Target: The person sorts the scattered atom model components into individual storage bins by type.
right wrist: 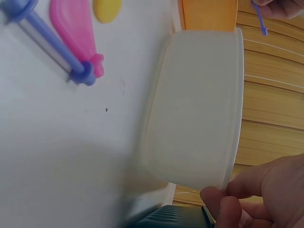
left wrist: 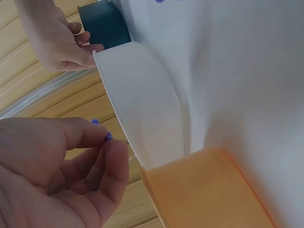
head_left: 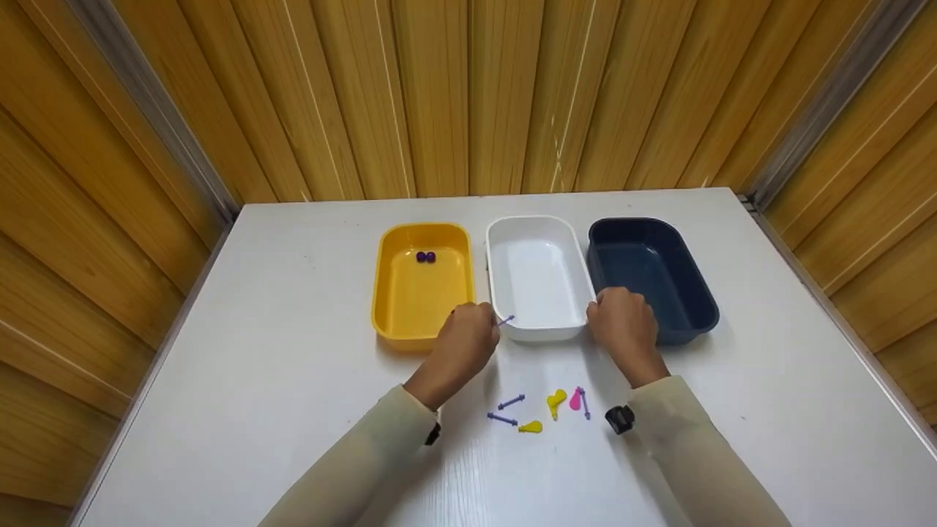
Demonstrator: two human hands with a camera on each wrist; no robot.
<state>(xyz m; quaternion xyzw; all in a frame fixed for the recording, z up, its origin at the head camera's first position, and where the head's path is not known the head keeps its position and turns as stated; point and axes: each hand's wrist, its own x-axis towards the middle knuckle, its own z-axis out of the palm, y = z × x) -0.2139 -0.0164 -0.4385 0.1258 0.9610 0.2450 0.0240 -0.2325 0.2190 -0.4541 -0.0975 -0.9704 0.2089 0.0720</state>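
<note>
My left hand (head_left: 467,338) pinches a small purple rod with knobbed ends (right wrist: 260,20) between thumb and fingers, over the front left corner of the white tray (head_left: 543,334). In the left wrist view, most of that rod is hidden by the fingertips. At the white tray's front right corner, my right hand (head_left: 626,322) grips the rim between thumb and fingers. Nearer me on the table lie several loose pieces: purple rods (head_left: 502,419), yellow teardrop-shaped pieces (head_left: 531,427) and a pink teardrop-shaped piece (head_left: 575,399) beside another rod.
Left of the white tray stands a yellow tray (head_left: 377,293) holding two dark purple beads (head_left: 426,257). A navy tray (head_left: 651,274) stands to the right, partly behind the right hand. Wood-panelled walls (head_left: 468,95) rise behind the white table (head_left: 293,329) and at both sides.
</note>
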